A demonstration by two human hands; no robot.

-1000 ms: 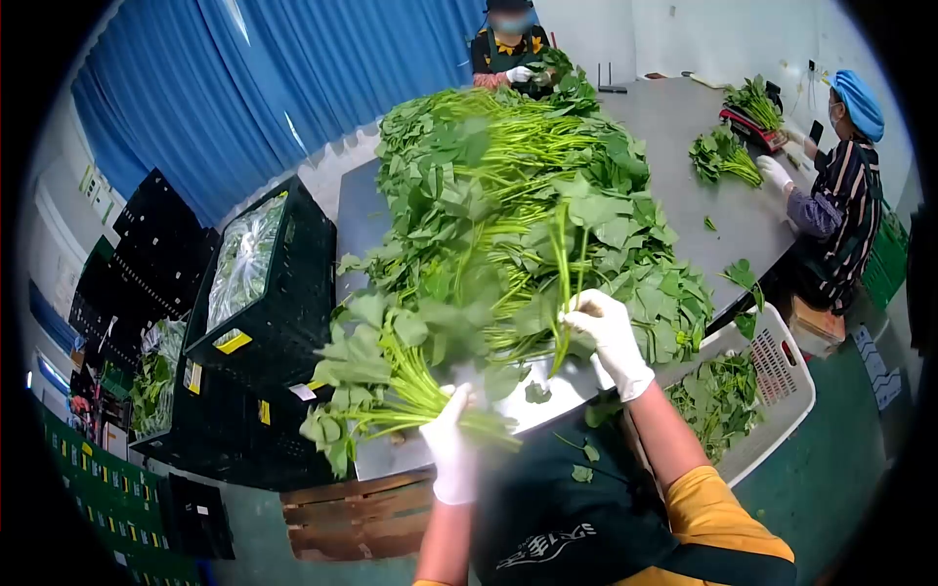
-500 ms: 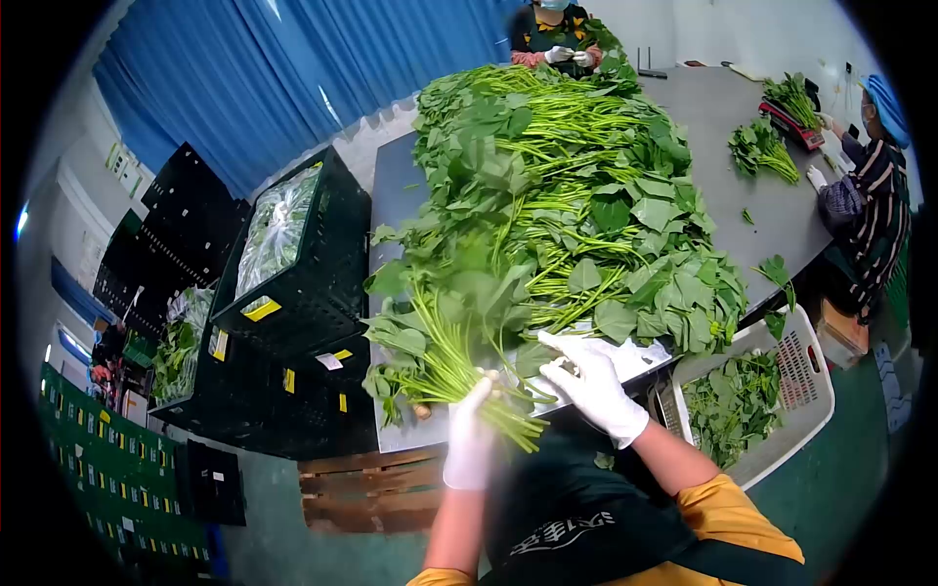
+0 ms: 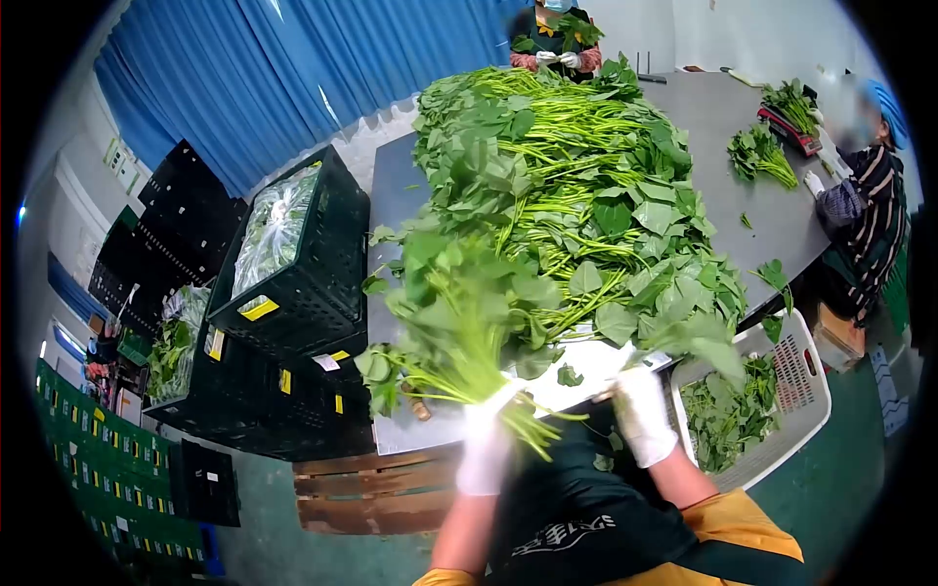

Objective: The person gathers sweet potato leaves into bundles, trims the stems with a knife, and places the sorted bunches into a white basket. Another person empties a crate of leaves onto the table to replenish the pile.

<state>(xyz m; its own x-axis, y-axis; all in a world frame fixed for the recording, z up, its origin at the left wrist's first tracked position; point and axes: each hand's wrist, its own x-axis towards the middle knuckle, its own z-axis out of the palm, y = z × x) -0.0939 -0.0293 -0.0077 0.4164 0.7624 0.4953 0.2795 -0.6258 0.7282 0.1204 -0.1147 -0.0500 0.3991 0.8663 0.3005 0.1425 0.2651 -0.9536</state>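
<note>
Wrapped round the stems of a bunch of leafy greens [image 3: 467, 342], my gloved left hand [image 3: 489, 439] is at the table's near edge; the leaves point up and away, partly blurred. My gloved right hand [image 3: 640, 415] has its fingers closed at the near edge, right of the bunch. Blurred leaves [image 3: 699, 342] extend from it to the upper right, seemingly held by it. A big pile of greens [image 3: 586, 205] covers the middle of the table [image 3: 396, 186]. One loose leaf [image 3: 570, 375] lies on a white surface between my hands.
A white basket [image 3: 816, 391] holding greens stands at the right. Dark crates [image 3: 337, 244] with bagged greens are stacked at the left, near a wooden pallet [image 3: 371, 493]. One person [image 3: 552, 44] stands across the table; another [image 3: 870, 195] is beside a red scale [image 3: 796, 135] at the right.
My right hand has moved right and slightly down, its fingers now closed, with leaves beside it. My left hand's bunch has shifted slightly and spread. The person across the table now holds leaves up.
</note>
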